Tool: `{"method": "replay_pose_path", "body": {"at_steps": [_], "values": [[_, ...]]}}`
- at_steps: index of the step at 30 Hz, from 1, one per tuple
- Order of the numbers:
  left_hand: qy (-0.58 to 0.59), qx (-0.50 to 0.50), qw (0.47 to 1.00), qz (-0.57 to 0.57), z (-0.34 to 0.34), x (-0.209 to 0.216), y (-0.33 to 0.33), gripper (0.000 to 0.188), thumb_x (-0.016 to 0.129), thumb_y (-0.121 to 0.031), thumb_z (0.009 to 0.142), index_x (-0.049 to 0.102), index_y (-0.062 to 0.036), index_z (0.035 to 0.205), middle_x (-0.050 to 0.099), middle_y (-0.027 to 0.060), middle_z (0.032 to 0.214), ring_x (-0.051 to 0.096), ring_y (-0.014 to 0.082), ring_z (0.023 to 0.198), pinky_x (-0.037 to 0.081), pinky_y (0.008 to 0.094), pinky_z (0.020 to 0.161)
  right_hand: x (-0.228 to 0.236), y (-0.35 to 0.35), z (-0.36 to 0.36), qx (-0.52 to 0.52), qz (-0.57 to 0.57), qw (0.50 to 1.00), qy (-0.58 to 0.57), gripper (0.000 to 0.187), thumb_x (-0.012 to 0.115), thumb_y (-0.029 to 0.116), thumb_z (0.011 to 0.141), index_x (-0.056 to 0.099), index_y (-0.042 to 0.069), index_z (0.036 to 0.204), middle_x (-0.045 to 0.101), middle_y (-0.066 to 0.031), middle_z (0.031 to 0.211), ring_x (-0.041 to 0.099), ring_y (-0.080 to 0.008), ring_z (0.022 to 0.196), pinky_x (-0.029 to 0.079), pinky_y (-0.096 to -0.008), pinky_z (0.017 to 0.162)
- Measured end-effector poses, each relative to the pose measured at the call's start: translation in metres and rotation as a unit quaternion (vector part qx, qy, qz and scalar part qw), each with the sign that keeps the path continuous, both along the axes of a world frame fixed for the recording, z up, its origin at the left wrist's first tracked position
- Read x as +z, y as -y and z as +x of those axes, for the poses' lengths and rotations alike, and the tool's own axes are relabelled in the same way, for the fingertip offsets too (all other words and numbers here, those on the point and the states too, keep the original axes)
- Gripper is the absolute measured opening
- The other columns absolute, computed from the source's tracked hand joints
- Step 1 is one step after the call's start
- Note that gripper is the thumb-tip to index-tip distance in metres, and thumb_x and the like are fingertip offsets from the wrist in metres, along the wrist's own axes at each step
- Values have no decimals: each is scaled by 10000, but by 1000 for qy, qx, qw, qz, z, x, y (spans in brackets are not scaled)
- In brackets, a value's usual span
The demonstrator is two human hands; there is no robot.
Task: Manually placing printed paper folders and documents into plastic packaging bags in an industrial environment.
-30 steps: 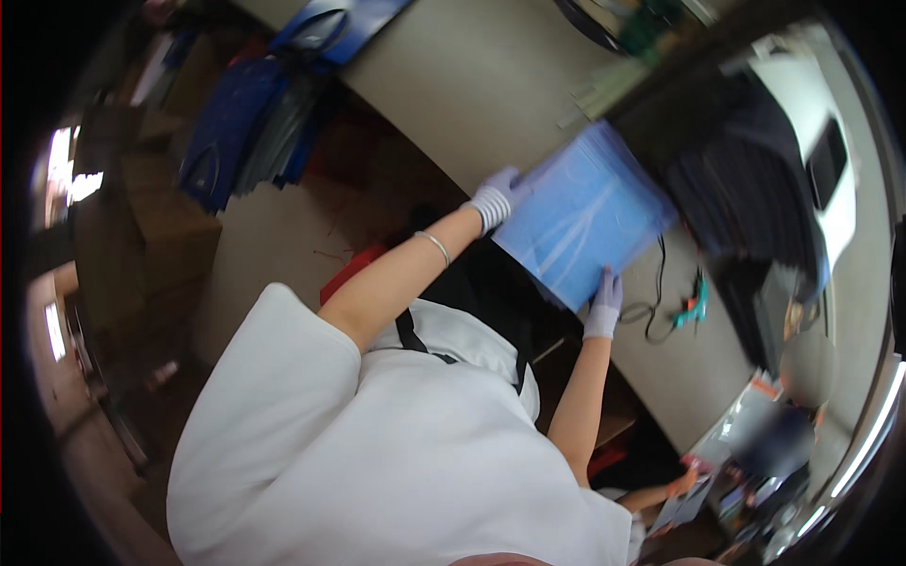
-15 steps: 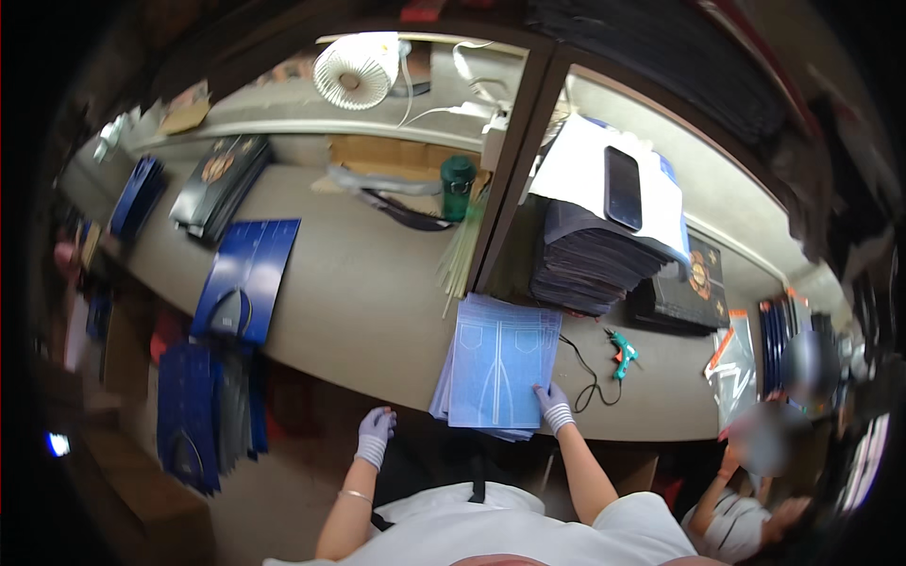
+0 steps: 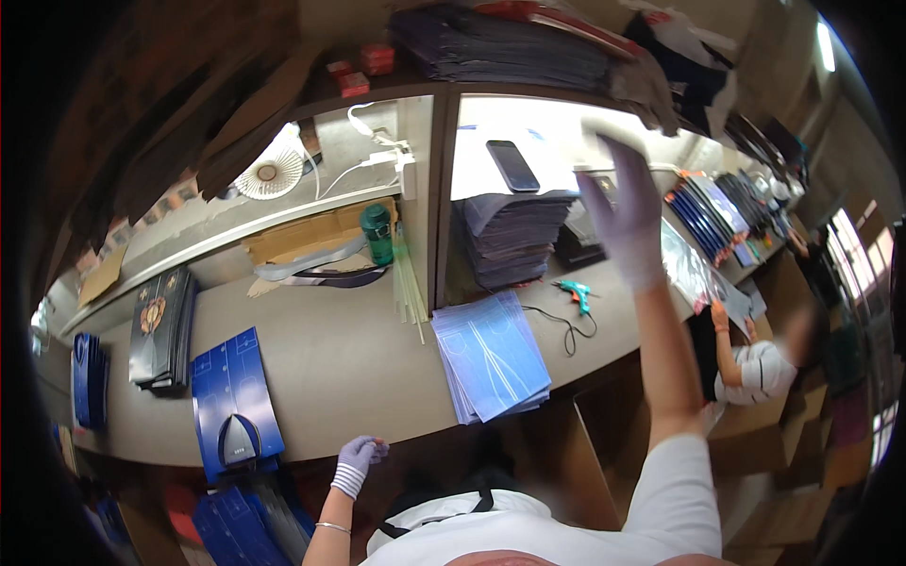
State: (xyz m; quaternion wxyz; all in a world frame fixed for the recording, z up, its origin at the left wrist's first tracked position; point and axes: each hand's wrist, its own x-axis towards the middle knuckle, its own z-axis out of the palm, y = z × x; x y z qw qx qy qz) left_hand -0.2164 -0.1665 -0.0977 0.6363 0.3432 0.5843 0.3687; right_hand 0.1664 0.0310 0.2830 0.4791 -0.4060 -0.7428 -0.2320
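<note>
My left hand [image 3: 357, 457], in a pale lilac glove with a striped cuff, hovers before the table's front edge. Its fingers are loosely bent and slightly apart, with nothing visible in them. My right hand [image 3: 626, 212], gloved alike, is raised high at the right and smeared by motion. Its thumb and fingers look apart, and I make out nothing held. Below and left of it, a stack of blue sheets printed like denim trousers [image 3: 491, 354] lies at the table edge, touched by neither hand. A teal glue gun [image 3: 575, 294] with a black cord rests beside the stack.
A phone [image 3: 512, 165] lies on white paper atop a tall pile of dark sheets [image 3: 510, 236]. A post [image 3: 442, 208] divides the table. Further left are a green bottle [image 3: 377, 234], a blue printed bag [image 3: 236, 401] and black packages [image 3: 162, 325]. A co-worker [image 3: 760, 368] is at right.
My right hand has left the denim-print stack and swung up to the right. My left hand has stayed low. The view has turned to the right.
</note>
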Motion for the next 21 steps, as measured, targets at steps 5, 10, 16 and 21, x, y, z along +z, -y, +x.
{"method": "replay_pose_path", "body": {"at_steps": [5, 10, 16, 21], "values": [[-11, -26, 995, 99, -12, 29, -32, 182, 459, -79, 883, 596, 30, 931, 648, 110, 824, 630, 174, 746, 501, 273, 662, 140, -69, -30, -114, -19, 979, 169, 591, 627, 290, 751, 414, 123, 1276, 434, -231, 1269, 437, -350, 1164, 369, -401, 952], [74, -17, 993, 88, 6, 28, -26, 213, 469, -116, 893, 580, 40, 986, 641, 137, 873, 636, 222, 787, 523, 316, 714, 183, -106, -50, -139, -135, 947, 257, 339, 509, 277, 802, 612, 63, 1044, 607, -180, 1037, 575, -346, 977, 444, -423, 851], [219, -101, 965, 103, 55, 89, -69, 332, 546, -264, 876, 552, -13, 1093, 613, 139, 1019, 600, 278, 952, 495, 393, 796, 193, -133, -14, -226, -63, 868, 437, 277, 518, 264, 776, 681, 109, 936, 635, -146, 991, 605, -324, 928, 482, -415, 792], [282, -170, 913, 242, 92, 181, -141, 704, 460, -595, 812, 407, -80, 1290, 477, 163, 1255, 474, 322, 1142, 426, 448, 901, 173, -85, -1, -152, -5, 941, 301, 330, 577, 330, 761, 666, 88, 968, 633, -153, 999, 608, -312, 931, 478, -401, 818]]}}
